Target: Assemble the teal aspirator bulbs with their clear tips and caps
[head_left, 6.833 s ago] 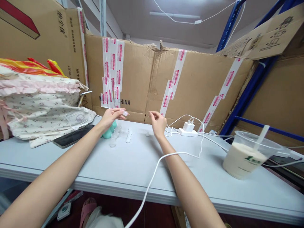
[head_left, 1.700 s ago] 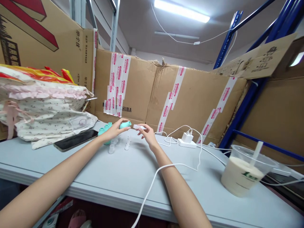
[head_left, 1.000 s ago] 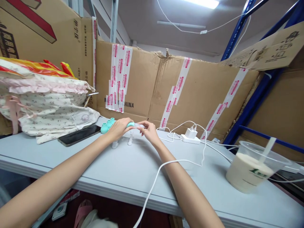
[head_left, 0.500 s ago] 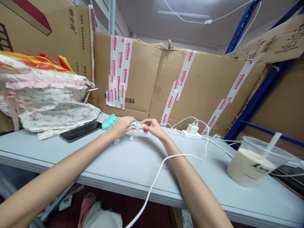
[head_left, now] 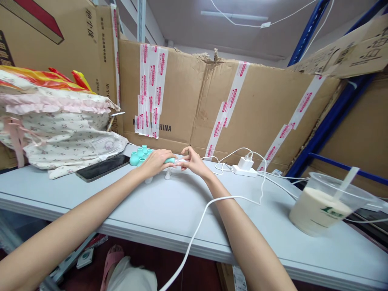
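Note:
My left hand [head_left: 158, 161] is closed round a small teal bulb-shaped piece [head_left: 169, 160], which lies sideways with its end toward the right. At that end my right hand [head_left: 193, 161] pinches a small clear piece [head_left: 179, 163], its thumb below and forefinger bent above. The two pieces meet or nearly meet; I cannot tell whether they are joined. Several more teal bulb-shaped pieces [head_left: 134, 159] stand upright on the table just left of my left hand. Small clear pieces [head_left: 167, 174] stand on the table below my hands, partly covered by the left one.
Left of the hands lie a black phone [head_left: 103, 167] and a floral cloth bag [head_left: 66, 129]. A white charger on a power strip [head_left: 245, 171] sits to the right, its white cable [head_left: 209, 206] crossing the table. A drink cup [head_left: 321, 210] stands at the right. Cardboard [head_left: 182, 89] walls the back.
My right forefinger and thumb have spread slightly, the forefinger lifting above the clear piece. The left hand keeps its hold on the teal piece. The camera view has shifted slightly.

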Tool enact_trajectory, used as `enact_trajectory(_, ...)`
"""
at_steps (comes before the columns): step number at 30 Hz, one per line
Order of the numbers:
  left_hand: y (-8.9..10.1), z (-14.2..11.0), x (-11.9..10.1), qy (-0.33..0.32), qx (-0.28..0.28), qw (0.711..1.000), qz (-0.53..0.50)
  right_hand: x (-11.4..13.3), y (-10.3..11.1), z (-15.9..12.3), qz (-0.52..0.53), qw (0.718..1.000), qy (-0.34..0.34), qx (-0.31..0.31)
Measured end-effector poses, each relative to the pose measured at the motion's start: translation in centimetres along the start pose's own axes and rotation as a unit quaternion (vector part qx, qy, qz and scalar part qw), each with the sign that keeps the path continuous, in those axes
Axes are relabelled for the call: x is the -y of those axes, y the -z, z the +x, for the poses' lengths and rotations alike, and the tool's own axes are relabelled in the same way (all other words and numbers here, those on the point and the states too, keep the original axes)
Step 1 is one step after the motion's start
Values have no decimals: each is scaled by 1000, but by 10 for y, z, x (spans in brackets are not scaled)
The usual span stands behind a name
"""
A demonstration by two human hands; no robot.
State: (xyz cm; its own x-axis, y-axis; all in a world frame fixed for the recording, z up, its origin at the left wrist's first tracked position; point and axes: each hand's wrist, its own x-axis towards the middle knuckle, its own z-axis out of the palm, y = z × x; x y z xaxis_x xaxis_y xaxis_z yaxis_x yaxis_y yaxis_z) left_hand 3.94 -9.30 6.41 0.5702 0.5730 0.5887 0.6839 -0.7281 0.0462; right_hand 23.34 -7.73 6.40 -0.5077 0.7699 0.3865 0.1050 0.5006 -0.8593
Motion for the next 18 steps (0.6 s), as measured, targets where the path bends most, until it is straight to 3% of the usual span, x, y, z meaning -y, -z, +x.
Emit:
enact_trajectory(8,0,1,0,-12,17,1000,-4,9,2,-4,-54,998,33,17)
enact_trajectory(11,-2,0,-5,13,-13,1000,3,16,4,-4,-51,998,27,19)
enact_trajectory(14,-5,0,-7,81,-85,988,-105,22,4,-2,-56,998,11,-28)
enact_trajectory(18,-10,3,-2,137,-137,938,-286,18,-4,2,-70,988,29,-131)
